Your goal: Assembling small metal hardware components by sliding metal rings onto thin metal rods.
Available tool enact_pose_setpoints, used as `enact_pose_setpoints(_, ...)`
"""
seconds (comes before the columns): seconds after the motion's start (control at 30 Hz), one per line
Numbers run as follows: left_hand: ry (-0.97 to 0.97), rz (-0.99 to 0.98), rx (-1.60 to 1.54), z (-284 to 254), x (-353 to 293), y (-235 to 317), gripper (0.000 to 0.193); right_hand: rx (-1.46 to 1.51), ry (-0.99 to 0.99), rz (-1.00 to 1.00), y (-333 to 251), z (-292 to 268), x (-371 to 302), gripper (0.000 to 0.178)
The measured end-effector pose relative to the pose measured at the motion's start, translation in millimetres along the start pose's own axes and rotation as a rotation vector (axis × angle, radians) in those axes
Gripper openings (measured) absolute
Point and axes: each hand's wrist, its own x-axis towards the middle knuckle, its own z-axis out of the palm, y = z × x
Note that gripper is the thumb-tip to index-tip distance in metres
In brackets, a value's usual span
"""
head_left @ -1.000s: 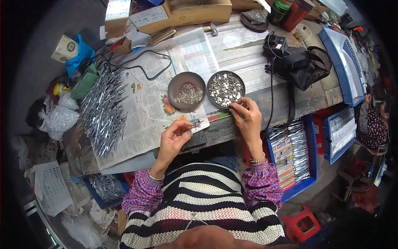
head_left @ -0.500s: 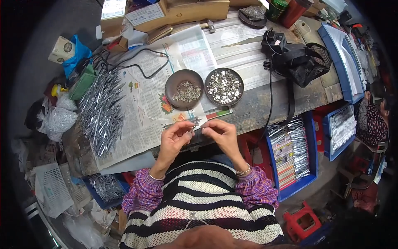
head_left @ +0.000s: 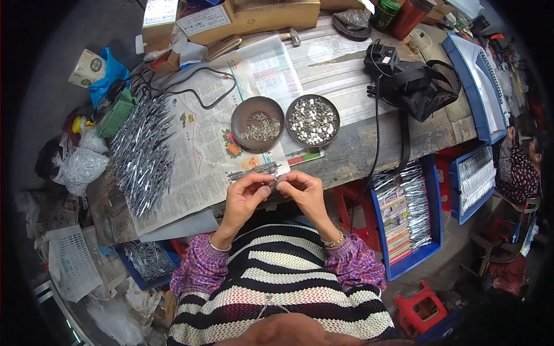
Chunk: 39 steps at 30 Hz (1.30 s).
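My left hand (head_left: pixel 245 194) and my right hand (head_left: pixel 303 189) meet at the table's near edge, thumbs and fingertips pinched close together. Whatever small part lies between the fingertips is too small to name. Just beyond my left fingers, a few thin metal pieces (head_left: pixel 266 168) lie on the newspaper (head_left: pixel 199 173). Farther off stand two round brown dishes: the left dish (head_left: pixel 242 109) holds small metal pins or screws (head_left: pixel 261 128), and the right dish (head_left: pixel 334 130) holds shiny flat metal bits (head_left: pixel 312 120). A large heap of slim, pointed silver pieces (head_left: pixel 141 158) covers the newspaper's left side.
A hammer (head_left: pixel 295 38) lies near cardboard boxes (head_left: pixel 265 16) at the back. A black mesh bag (head_left: pixel 433 95) and a dark cable (head_left: pixel 376 138) are at the right. Blue trays (head_left: pixel 440 230) of metal pieces stand beyond the table's right front, above a red stool (head_left: pixel 420 308).
My right hand has moved slightly left, so the fingertips of both hands now meet. The left dish has shifted very slightly right.
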Motion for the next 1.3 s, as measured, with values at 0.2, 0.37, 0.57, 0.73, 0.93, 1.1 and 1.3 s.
enact_pose_setpoints(0.2,-0.016,0.034,0.000,3,-1,0,0.021,-0.018,0.029,-0.019,3,-1,-2,0.007)
enact_pose_setpoints(0.37,-0.120,-0.167,-0.344,-4,-2,-9,0.020,0.120,-0.021,-0.027,-4,1,-5,0.006)
enact_pose_setpoints(0.57,-0.005,-0.005,-0.128,9,-5,-9,0.019,0.054,-0.003,-0.029,-3,0,-4,0.006)
enact_pose_setpoints(0.73,0.075,0.123,0.031,14,-4,-8,0.019,0.053,0.071,0.018,0,1,-4,0.007)
enact_pose_setpoints(0.93,0.106,0.166,0.105,14,-5,-10,0.023,0.104,0.053,0.118,0,1,-4,0.010)
enact_pose_setpoints(1.1,0.114,0.142,0.090,15,-5,-10,0.022,0.007,0.047,0.059,2,1,-4,0.011)
enact_pose_setpoints(1.3,0.101,0.136,0.086,12,-6,-12,0.020,-0.389,0.018,-0.261,-2,1,-3,0.013)
